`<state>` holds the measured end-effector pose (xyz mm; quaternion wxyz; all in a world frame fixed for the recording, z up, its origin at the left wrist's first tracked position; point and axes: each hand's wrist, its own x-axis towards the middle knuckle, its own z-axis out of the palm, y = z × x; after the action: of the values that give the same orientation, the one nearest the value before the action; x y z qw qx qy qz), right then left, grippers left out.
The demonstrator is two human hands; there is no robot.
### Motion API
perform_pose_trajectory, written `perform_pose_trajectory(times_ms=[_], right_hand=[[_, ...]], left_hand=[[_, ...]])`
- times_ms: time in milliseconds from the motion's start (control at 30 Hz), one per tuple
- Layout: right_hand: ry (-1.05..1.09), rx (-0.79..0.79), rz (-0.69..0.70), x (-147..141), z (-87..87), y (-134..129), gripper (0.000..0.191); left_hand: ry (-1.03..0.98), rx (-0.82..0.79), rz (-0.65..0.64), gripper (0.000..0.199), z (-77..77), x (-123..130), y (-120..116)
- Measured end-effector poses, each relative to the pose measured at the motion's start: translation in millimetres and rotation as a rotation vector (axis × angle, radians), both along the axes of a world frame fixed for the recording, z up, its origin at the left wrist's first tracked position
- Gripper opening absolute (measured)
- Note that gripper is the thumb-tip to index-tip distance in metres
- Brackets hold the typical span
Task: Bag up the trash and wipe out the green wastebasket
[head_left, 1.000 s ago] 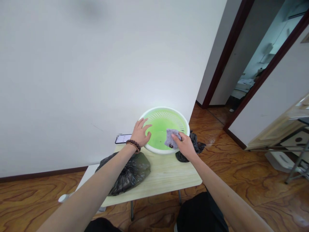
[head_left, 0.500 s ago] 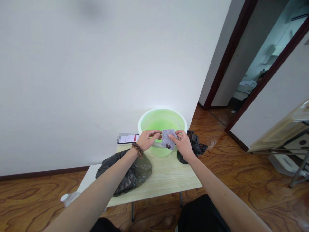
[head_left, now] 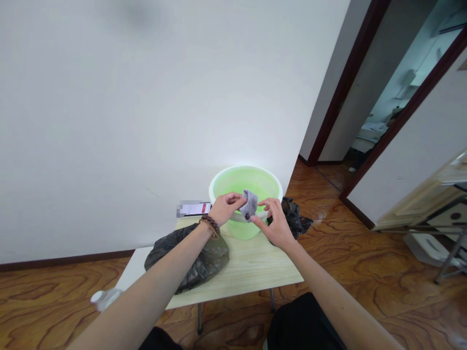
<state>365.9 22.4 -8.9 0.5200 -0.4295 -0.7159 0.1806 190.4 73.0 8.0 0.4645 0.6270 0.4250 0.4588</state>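
Observation:
My left hand (head_left: 226,206), with a beaded bracelet at the wrist, pinches a small lavender-grey folded cloth (head_left: 249,203) by its left side. The cloth looks partly folded over and has a dark mark near its lower edge. On the cloth's right, my right hand (head_left: 276,224) has thumb and fingers spread apart. Its thumb tip is close to the cloth's lower right edge; whether it touches, I cannot tell. Below and behind the cloth stands a light green basket (head_left: 222,178) with a white rim and perforated sides.
The basket is on a pale wooden folding table (head_left: 251,267) against a white wall. A full black plastic bag (head_left: 204,265) lies on the table's left part, a phone (head_left: 197,209) behind it. Another black bag (head_left: 297,221) is right of the basket. A doorway opens at the right.
My right hand has let go of the cloth's right side and spread its fingers. The cloth, held out flat by both hands before, is now narrower and folded in my left hand.

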Motion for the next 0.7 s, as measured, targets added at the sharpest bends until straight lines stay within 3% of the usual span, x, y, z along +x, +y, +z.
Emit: perform_pose_trajectory(times_ms=[167,367,467,567,700], right_hand=[[-0.066,0.000,0.038,-0.5,-12.6,-8.3,0.048],[-0.014,-0.037,0.023,-1.3,-6.9,-5.7,0.013],[0.011,-0.036,0.064,-0.3,-0.5,-7.4,0.015],[0.001,-0.022,0.101,-0.7,0.8,-9.8,0.030],[0.014,-0.018,0.064,-1.4,-1.9,-11.2,0.023]], left_hand=[[-0.045,-0.068,-0.044,0.032,-0.5,1.0,-8.4],[-0.033,-0.048,-0.046,0.034,-1.1,1.9,-8.7],[-0.052,-0.056,-0.041,0.036,-0.8,2.8,-9.3],[-0.050,-0.098,-0.084,0.039,1.4,4.2,-14.0],[-0.057,-0.118,-0.192,0.044,6.2,3.7,-22.2]])
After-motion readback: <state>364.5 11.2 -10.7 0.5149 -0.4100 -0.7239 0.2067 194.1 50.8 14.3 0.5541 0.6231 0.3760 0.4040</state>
